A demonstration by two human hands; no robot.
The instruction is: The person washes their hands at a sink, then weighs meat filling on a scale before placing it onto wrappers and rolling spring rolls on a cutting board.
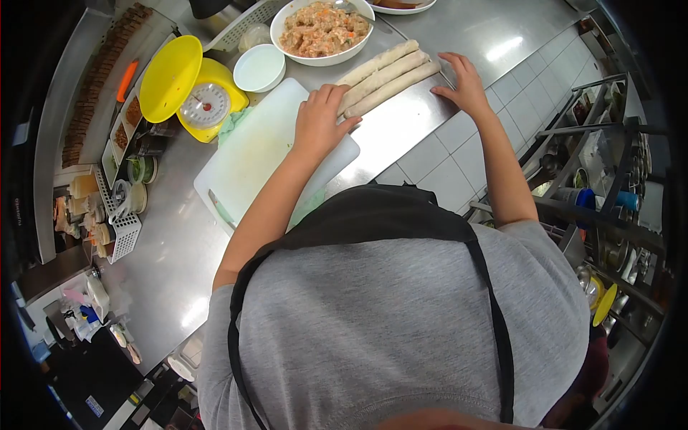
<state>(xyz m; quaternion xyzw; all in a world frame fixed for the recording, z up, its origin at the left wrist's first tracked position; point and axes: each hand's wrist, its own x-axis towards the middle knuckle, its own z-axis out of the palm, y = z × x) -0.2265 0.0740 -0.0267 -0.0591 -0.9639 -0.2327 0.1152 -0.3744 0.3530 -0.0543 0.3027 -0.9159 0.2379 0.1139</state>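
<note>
Left hand (319,118) spread, partly hiding ends of pale rolls (389,78), right hand (466,84) spread opposite, its contact unclear

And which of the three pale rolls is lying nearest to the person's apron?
The near roll, lowest of the three in the picture; the middle roll and the far roll both lie beyond it, farther from the apron.

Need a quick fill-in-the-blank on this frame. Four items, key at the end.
1. Between the left hand and right hand lie ____ pale rolls.
2. The ____ forearm crosses over the cutting board.
3. The kitchen scale, pan included, is coloured ____.
4. The apron is coloured ____.

Missing words: three; left; yellow; black.
</note>
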